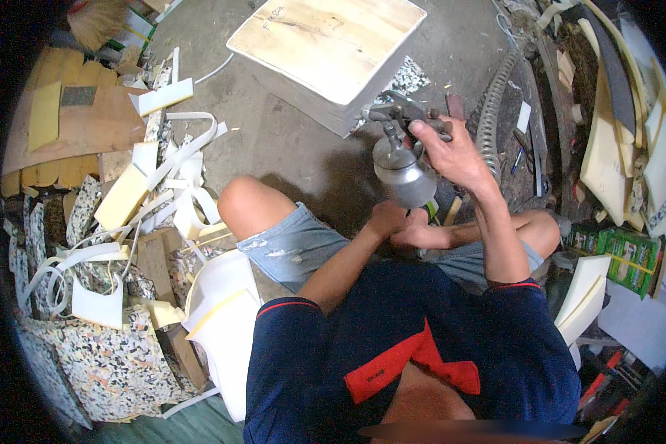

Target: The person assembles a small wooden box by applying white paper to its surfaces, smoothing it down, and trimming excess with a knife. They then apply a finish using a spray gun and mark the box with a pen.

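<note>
Navy cloth shirt with a red collar [407, 318] nearest, my right hand [451, 152] grips 1 grey metal spray gun [403, 164] beside a cream-topped rectangular block [325, 44]. Likely I'm aiming; next calls for a steady wrist. Left hand [387, 220]: grip unclear.

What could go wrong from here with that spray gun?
The spray gun in the right hand has its nozzle near the pale-topped block's corner and might knock it. Its metal cup appears close above the left hand; drips could land there. The coiled hose nearby might snag.
</note>
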A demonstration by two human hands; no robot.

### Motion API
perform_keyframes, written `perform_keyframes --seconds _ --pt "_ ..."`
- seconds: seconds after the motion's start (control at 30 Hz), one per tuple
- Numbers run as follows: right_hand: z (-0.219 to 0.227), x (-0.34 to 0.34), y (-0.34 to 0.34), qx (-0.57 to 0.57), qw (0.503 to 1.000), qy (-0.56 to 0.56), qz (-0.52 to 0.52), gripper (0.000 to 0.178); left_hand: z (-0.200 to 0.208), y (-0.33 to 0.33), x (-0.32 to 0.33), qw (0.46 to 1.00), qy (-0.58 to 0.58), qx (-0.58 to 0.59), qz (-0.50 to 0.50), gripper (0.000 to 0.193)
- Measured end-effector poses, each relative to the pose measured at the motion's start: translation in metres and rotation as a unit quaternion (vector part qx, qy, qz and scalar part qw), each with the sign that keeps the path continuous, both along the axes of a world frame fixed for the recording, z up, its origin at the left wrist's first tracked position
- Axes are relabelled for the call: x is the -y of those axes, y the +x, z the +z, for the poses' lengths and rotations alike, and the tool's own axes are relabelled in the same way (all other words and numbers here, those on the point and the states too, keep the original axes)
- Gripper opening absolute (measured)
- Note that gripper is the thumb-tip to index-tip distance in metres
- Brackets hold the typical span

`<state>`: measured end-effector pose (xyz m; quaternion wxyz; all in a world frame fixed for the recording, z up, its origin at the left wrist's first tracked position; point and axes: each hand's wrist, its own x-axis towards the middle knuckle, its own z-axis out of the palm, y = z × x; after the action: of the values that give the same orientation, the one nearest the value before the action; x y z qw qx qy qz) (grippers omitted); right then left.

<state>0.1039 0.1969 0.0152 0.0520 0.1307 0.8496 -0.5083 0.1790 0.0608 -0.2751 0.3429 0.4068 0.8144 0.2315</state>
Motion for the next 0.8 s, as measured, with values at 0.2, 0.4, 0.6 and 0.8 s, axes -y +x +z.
perform_keyframes --seconds 0.2,0.4,0.6,0.8 --pt "-0.001 0.004 -0.007 -0.060 0.994 0.067 -0.061 0.045 -0.012 -0.002 -0.009 0.997 0.038 0.049 0.048 0.040" --pt "0.016 -0.003 -0.037 -0.127 0.988 0.083 0.000 0.048 0.023 -0.010 -0.007 0.994 0.003 0.092 0.064 0.047" --pt "0.031 -0.019 -0.035 -0.087 0.990 0.008 -0.106 0.048 0.021 -0.022 -0.010 0.992 0.020 0.116 0.045 0.054" --pt "0.047 -0.102 0.032 -0.111 0.974 0.032 -0.193 0.050 0.006 -0.023 -0.007 0.999 0.036 0.024 -0.001 0.056"
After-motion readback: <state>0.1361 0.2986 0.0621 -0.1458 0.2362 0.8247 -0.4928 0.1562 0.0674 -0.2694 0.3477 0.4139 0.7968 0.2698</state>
